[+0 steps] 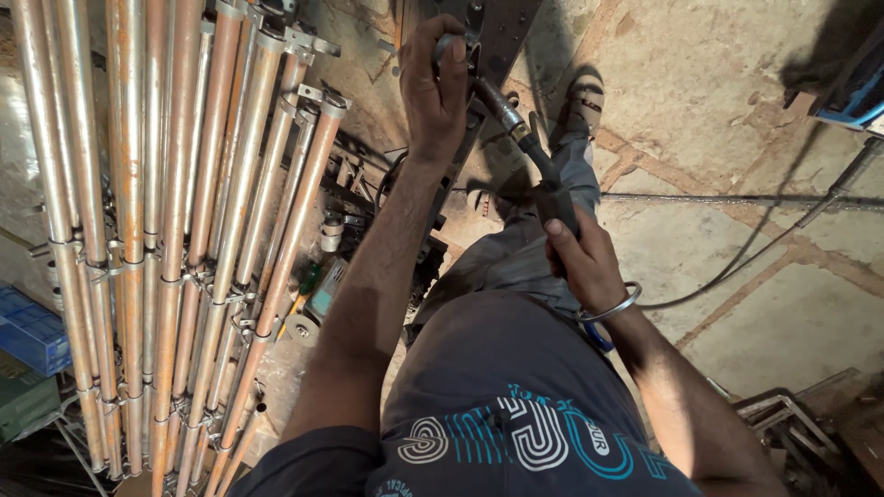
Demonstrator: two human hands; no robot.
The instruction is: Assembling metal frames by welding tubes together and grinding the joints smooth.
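My right hand (582,260) grips the black handle of a welding torch (525,147), whose metal neck angles up and left toward a dark steel bar (502,37) at the top centre. My left hand (435,87) is closed over the torch tip, pressed against that steel bar. A metal bangle (615,306) circles my right wrist. My sandalled foot (580,106) stands on the stone floor just right of the bar.
A stack of rusty steel pipes (175,230) with welded brackets fills the left side. A small angle grinder (308,308) lies beside them. A cable (737,267) runs across the stone floor at right. A blue crate (32,331) sits at far left, metal frames (783,414) at lower right.
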